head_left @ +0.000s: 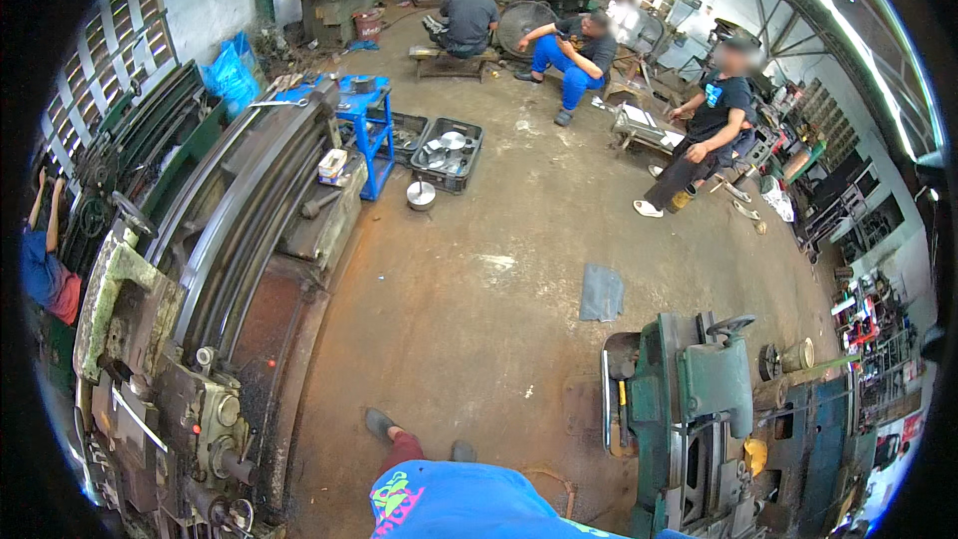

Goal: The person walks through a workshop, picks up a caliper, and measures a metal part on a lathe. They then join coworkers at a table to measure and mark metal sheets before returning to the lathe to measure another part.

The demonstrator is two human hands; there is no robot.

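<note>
Neither of my hands shows; only my blue shirt [469, 499], a dark red trouser leg and my grey shoes [379, 425] come into the lower part of the view. To my left runs a long, worn lathe [200, 419] with bare metal bed rails and levers. A green lathe [689, 379] with a handwheel stands close on my right. On its tray lies a yellow-handled hammer [623, 409].
Ahead stand a blue metal table [374, 140], a black crate [449, 155] of metal parts and a round metal piece [420, 196]. A grey mat [602, 292] lies on the floor. Three people sit farther off; another person [50, 269] works at the far left machine.
</note>
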